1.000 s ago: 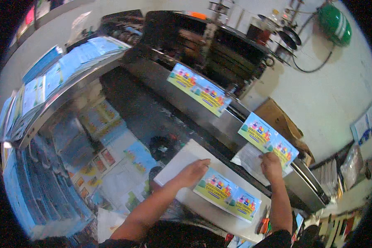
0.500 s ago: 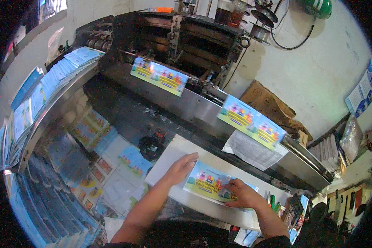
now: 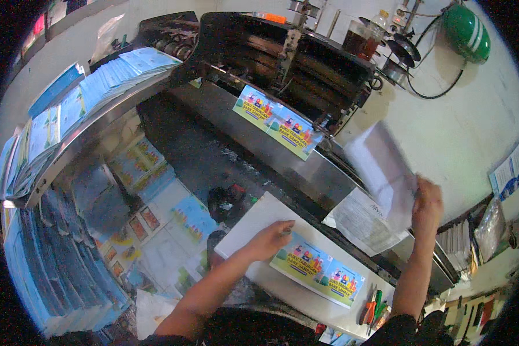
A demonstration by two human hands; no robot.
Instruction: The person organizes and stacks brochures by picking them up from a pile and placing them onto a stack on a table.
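My left hand [image 3: 271,237] lies flat on the near-left end of a stack of colourful printed sheets [image 3: 320,272], which sits on a white board [image 3: 254,216] in front of me. My right hand [image 3: 427,202] is raised at the right and grips a blurred sheet [image 3: 380,170] by its lower edge, white side towards me, above the steel bed [image 3: 305,167] of a printing machine. Another colourful printed sheet [image 3: 277,122] lies further along that bed. A white paper with grey print [image 3: 360,222] rests on the bed below the lifted sheet.
The dark machine body [image 3: 282,52] fills the top centre. Stacks of blue printed sheets [image 3: 98,86] line a shelf at left, and more sheets cover the floor [image 3: 155,225]. Red-handled pliers [image 3: 372,304] lie on the board's right end. A green round object [image 3: 466,32] hangs on the wall.
My right hand went from the machine bed down to the stack, then rose to the right with a sheet turned white side out. My left hand stayed on the stack.
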